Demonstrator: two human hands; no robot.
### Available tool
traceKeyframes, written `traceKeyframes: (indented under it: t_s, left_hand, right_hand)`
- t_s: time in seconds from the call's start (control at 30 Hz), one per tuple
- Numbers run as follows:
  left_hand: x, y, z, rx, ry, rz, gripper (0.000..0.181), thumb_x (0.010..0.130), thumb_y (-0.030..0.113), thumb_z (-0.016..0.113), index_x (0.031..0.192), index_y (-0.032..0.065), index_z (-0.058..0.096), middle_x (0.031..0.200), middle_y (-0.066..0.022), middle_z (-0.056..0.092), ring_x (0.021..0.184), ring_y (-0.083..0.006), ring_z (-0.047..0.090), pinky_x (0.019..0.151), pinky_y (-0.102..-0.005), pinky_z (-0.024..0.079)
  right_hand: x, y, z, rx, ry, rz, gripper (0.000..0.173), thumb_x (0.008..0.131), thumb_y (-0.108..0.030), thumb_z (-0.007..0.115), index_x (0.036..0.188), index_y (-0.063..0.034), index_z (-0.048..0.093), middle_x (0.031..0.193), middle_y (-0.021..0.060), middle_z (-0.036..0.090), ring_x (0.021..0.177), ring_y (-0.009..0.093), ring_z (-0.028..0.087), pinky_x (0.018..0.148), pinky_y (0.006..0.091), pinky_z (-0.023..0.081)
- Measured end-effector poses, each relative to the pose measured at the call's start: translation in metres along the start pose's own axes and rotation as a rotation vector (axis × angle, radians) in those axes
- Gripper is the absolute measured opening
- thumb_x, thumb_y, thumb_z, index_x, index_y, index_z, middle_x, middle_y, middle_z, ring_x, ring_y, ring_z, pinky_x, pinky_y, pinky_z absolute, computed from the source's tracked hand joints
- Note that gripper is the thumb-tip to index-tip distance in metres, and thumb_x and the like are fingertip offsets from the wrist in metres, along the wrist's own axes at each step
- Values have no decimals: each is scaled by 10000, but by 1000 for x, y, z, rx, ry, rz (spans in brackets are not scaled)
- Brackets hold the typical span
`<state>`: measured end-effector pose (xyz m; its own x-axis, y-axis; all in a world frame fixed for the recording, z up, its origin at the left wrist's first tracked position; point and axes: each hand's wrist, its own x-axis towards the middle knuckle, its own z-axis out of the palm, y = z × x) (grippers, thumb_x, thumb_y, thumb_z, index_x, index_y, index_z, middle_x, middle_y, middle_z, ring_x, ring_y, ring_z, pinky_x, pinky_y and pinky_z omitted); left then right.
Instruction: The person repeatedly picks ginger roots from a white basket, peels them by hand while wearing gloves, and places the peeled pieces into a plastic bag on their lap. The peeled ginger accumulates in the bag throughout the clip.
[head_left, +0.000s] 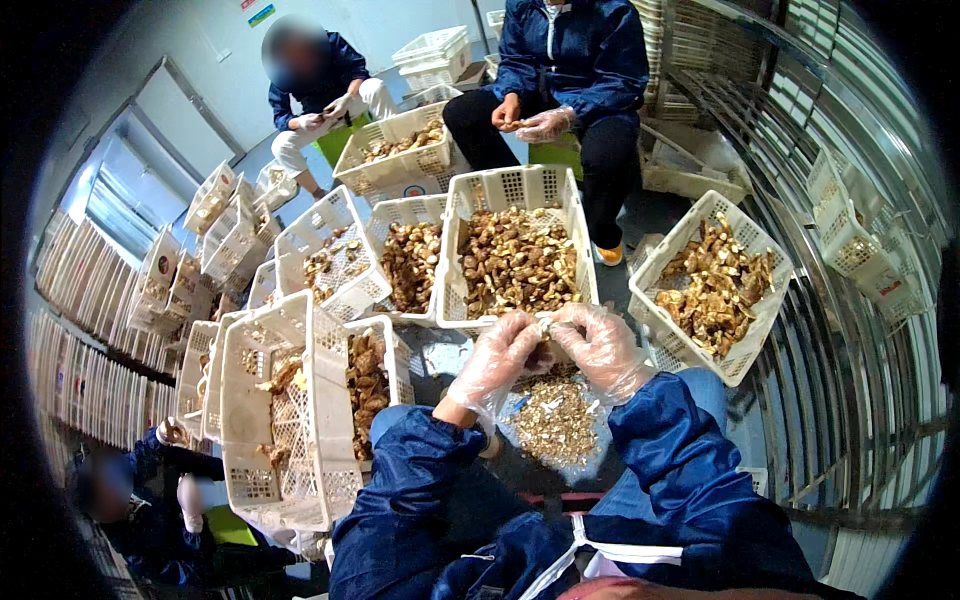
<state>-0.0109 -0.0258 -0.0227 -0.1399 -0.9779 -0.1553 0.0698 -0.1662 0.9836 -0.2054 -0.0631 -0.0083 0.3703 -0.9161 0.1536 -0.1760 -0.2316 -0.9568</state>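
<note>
My left hand and my right hand wear clear plastic gloves and meet just beyond my knees. Pinched between their fingertips is a small pale piece, apparently of mushroom, mostly covered by the fingers. Directly beyond them stands a white plastic crate of brown mushrooms, whose near rim lies next to my fingers. Below my hands, a heap of trimmings and crumbs lies on the floor between my legs.
A crate of torn mushrooms stands at right, before metal racking. At left, a tilted crate holds a few clusters. Co-workers sit at the far side, far left and lower left. Stacked crates line the left.
</note>
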Motion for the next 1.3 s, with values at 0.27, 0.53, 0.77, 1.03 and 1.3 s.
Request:
traceKeyframes:
  t_s: [0.27, 0.53, 0.77, 1.03, 1.3]
  left_hand:
    - [-9, 15, 5, -320, -10, -149, 208, 1078, 278, 578, 1090, 80, 641, 911, -43, 685, 794, -157, 694, 684, -312, 565]
    - [-13, 5, 1, -409, -9, -238, 300, 1094, 341, 543, 1168, 58, 611, 877, -83, 681, 723, -214, 692, 585, -274, 524]
    - [-11, 10, 10, -351, 6, -208, 336, 1097, 397, 539, 1160, 74, 607, 872, -57, 683, 720, -185, 694, 592, -280, 527]
    - [-5, -1, 6, -85, -17, -134, 293, 1110, 357, 529, 1146, 78, 609, 865, -36, 674, 715, -145, 663, 644, -278, 531]
    - [-5, 5, 15, -123, -23, -171, 282, 1093, 344, 565, 1075, 64, 596, 817, -17, 628, 642, -114, 604, 597, -265, 514]
  right_hand:
    - [0, -2, -9, -45, 13, 35, 132, 1025, -141, 677, 1072, -28, 727, 978, 40, 745, 839, 118, 697, 752, 280, 553]
    - [-1, 12, 0, 70, -4, 76, 142, 1002, -168, 692, 1034, -38, 738, 933, 90, 748, 865, 154, 696, 790, 330, 545]
    - [-6, 12, -1, 23, 33, 33, 142, 990, -185, 716, 1042, -55, 740, 940, 107, 743, 868, 216, 717, 800, 350, 551]
    - [-6, -2, -6, -240, 85, -51, 182, 964, -192, 727, 1080, -52, 737, 1043, 136, 745, 958, 299, 729, 852, 384, 565]
    - [-9, 16, -5, -433, 57, -334, 180, 966, -129, 695, 1113, -32, 732, 1072, 153, 736, 949, 325, 727, 850, 391, 567]
